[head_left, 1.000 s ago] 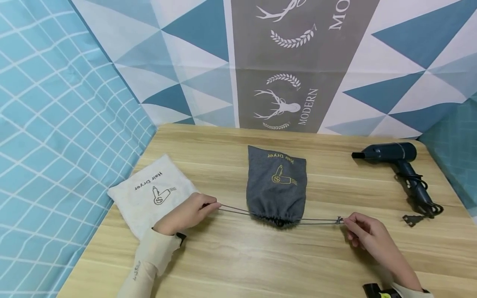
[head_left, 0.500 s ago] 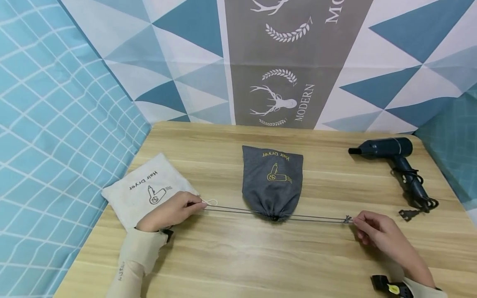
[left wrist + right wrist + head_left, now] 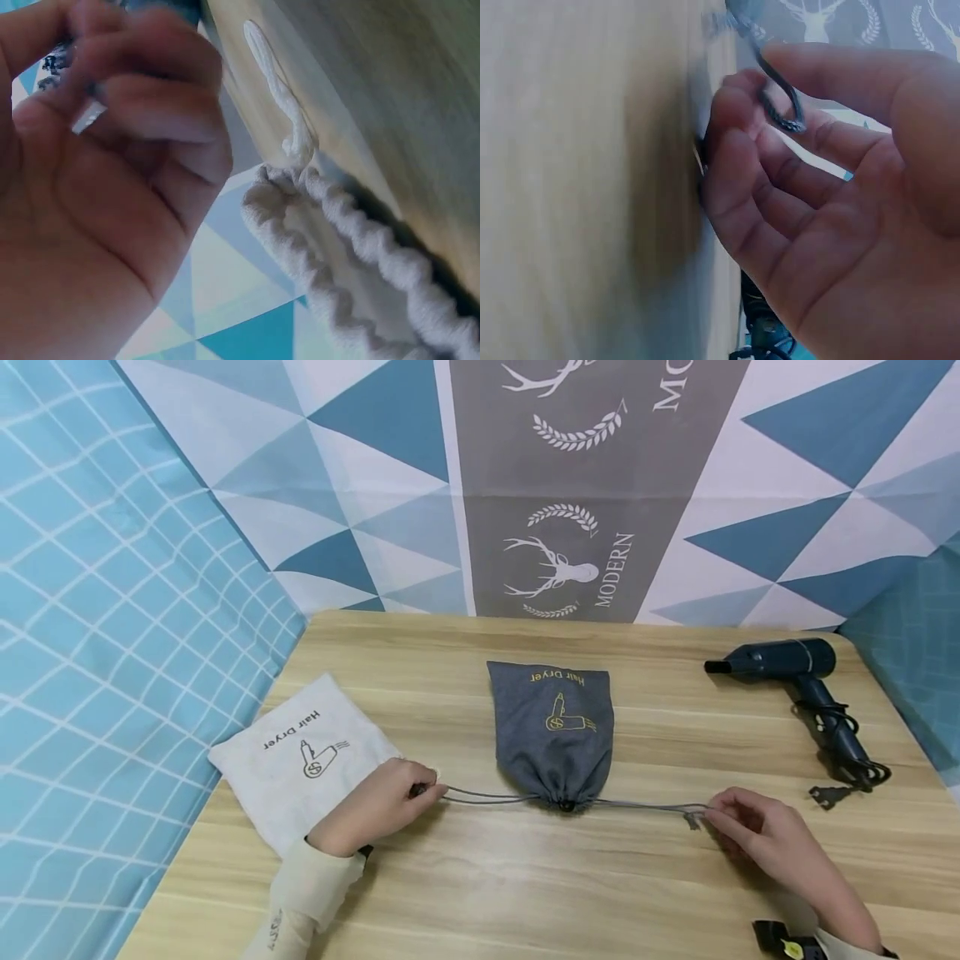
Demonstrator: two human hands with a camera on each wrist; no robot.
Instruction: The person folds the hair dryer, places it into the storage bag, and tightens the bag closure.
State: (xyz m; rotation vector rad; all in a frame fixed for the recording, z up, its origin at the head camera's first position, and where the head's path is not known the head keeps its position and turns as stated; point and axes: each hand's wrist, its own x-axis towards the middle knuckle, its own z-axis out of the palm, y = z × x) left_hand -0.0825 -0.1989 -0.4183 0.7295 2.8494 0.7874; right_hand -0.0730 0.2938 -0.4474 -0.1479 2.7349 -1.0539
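A dark grey drawstring pouch with a yellow dryer print lies mid-table, its mouth gathered toward the front. My left hand pinches the grey cord on the pouch's left side, above a corner of the white pouch. On the other side, my right hand pinches the end of the cord, near a small knot. The right wrist view shows the cord's loop between thumb and fingers of the right hand. In the left wrist view, the left hand has curled fingers, partly blurred.
A dark hair dryer with its cable wrapped around the handle lies at the back right, its plug toward the front. The wooden table meets patterned cloth at the back and blue checked cloth on the left.
Since half a second ago, my left hand has moved right, toward the grey pouch. The cord, straight before, now sags slightly, and its knot hangs below the line near my right hand.
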